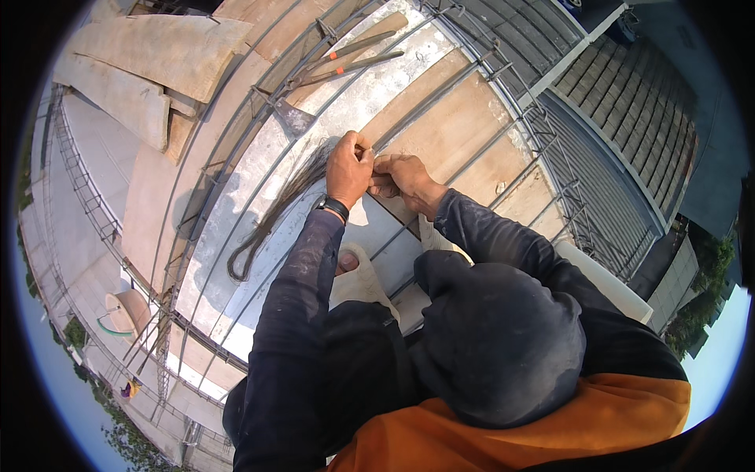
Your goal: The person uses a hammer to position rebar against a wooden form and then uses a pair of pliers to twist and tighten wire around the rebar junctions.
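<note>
My left hand, with a dark watch at its wrist, and my right hand meet above the reinforcing bars. The fingertips of both are pinched close together; whatever lies between them is too small to tell. A looped bundle of thin tie wire runs from beside my left hand down to the left, over a whitish board. Parallel steel reinforcing bars cross the plywood formwork under and beside my hands. A bare toe and a light sandal show below my left hand.
Long-handled cutters with orange bands lie across bars at the top. Loose boards are stacked upper left. Tied rebar cages run along the right edge, beside lower roofs. A round tub stands lower left.
</note>
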Motion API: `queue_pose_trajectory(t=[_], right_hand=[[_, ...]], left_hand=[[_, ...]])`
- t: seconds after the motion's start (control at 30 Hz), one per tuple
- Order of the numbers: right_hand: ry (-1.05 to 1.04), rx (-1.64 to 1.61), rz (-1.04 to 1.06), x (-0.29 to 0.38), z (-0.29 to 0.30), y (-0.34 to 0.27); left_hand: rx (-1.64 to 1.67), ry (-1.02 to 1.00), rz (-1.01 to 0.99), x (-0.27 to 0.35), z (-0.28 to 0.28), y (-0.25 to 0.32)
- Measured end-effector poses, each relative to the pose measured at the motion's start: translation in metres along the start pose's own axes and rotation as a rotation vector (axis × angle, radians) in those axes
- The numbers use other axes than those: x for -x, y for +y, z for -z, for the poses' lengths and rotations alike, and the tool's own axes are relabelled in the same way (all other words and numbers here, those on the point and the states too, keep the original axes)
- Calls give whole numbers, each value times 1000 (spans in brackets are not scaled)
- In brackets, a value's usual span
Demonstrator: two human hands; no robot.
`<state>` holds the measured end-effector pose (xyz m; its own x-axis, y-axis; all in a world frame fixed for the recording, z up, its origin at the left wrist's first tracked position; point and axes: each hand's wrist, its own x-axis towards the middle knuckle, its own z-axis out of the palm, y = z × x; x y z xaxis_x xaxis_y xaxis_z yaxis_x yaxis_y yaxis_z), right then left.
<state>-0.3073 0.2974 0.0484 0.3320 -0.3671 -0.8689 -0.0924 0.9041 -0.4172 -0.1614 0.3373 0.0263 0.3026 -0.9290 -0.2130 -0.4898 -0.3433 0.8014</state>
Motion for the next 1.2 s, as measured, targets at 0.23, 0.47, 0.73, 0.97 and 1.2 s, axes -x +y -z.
queue_pose_trajectory(t=[0.23,0.47,0.73,0.97,1.2], right_hand=[[69,-86,29,-18,10,6],[64,-93,-76,-20,21,9],[-125,-222,-163,1,17,-2],[-125,-188,-167,9,15,-13],[25,21,-108,10,4,-15]], left_hand=[[-174,138,-230,21,-10,-5],[-99,85,-189,20,-11,-5],[-45,-23,-222,26,8,-9],[-11,-199,-238,33,31,8],[-28,-245,-195,37,33,-1]])
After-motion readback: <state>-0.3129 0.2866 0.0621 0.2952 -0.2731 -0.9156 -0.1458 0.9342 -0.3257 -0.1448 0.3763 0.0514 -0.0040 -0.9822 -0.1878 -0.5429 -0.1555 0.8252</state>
